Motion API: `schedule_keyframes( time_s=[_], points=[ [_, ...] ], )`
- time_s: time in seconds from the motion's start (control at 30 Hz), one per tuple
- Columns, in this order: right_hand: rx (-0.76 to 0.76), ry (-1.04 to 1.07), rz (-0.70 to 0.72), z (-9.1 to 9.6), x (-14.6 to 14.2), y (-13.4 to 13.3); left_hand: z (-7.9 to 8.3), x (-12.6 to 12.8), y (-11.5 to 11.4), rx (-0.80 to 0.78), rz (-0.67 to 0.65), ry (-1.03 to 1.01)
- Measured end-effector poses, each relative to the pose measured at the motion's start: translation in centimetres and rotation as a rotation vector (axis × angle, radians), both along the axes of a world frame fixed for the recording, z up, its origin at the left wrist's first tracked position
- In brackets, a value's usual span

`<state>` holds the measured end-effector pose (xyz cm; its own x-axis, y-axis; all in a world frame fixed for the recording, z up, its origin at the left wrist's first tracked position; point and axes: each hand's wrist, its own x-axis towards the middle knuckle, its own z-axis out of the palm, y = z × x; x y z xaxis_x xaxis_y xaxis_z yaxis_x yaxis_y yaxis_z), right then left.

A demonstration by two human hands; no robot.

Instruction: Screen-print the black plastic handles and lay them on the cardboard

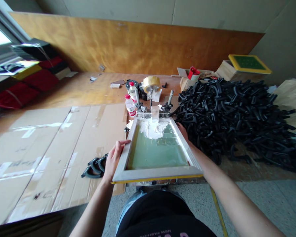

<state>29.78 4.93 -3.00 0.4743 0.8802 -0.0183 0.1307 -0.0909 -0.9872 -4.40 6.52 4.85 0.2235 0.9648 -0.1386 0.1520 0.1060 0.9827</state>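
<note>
A screen-printing frame point(158, 173) with pale wooden bars and a green mesh is tilted in front of me, its near edge raised. White paste point(154, 129) lies thick on the far part of the mesh. My left hand point(115, 157) is at the frame's left bar, fingers bent and the forefinger touching its edge; some fingers are hidden. Close beside that hand lie several curved black plastic parts point(95, 167). Beyond the right bar, my right hand point(183, 132) is partly covered by the frame, next to a heap of similar black parts point(219, 108). Its fingers mostly cannot be seen.
A metal clamp point(153, 114) holds the frame's far end. Behind it stand red-capped bottles point(131, 107) and a tape roll point(151, 83). Flattened cardboard point(71, 141) covers the left table. A green screen with a yellow frame point(249, 63) rests on a box at the back right.
</note>
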Motion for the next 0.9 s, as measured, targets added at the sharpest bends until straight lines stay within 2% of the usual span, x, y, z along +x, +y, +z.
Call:
schedule_keyframes(
  time_s=[0.07, 0.13, 0.23, 0.3, 0.4, 0.5, 0.57, 0.63, 0.7, 0.8, 0.9],
  points=[
    [0.027, -0.306, -0.067, 1.3, 1.4, 0.8, -2.6, -0.8, -0.8, -0.080, -0.051, 0.083],
    [0.105, -0.609, -0.074, 2.8, 0.9, 2.7, -5.2, -1.1, -1.0, -0.133, -0.069, 0.110],
    [0.182, -1.031, 0.150, 4.3, -2.1, 6.3, -8.2, -0.8, -0.8, -0.139, -0.054, 0.161],
    [0.096, -1.155, 0.301, 4.3, -4.1, 7.9, -9.2, -0.7, -0.6, -0.140, -0.056, 0.186],
    [-0.011, -1.240, 0.421, 3.4, -5.9, 7.4, -9.8, -0.7, -0.4, -0.160, -0.075, 0.194],
    [0.122, -1.274, 0.646, 3.0, -6.0, 4.5, -10.0, -0.9, -0.4, -0.163, -0.070, 0.196],
    [0.232, -1.261, 0.835, 3.5, -5.5, 2.8, -10.1, -0.9, -0.5, -0.161, -0.054, 0.196],
    [0.268, -1.236, 0.935, 4.1, -5.2, 2.2, -9.9, -0.8, -0.6, -0.165, -0.038, 0.185],
    [0.251, -1.223, 0.880, 4.2, -5.2, 2.4, -9.5, -0.7, -0.6, -0.177, -0.031, 0.164],
    [0.261, -1.246, 0.696, 3.1, -5.7, 2.3, -8.8, -0.6, -0.7, -0.209, -0.038, 0.117],
    [0.333, -1.232, 0.711, 2.0, -6.0, 1.1, -8.2, -0.5, -0.8, -0.233, -0.035, 0.094]
  ],
)
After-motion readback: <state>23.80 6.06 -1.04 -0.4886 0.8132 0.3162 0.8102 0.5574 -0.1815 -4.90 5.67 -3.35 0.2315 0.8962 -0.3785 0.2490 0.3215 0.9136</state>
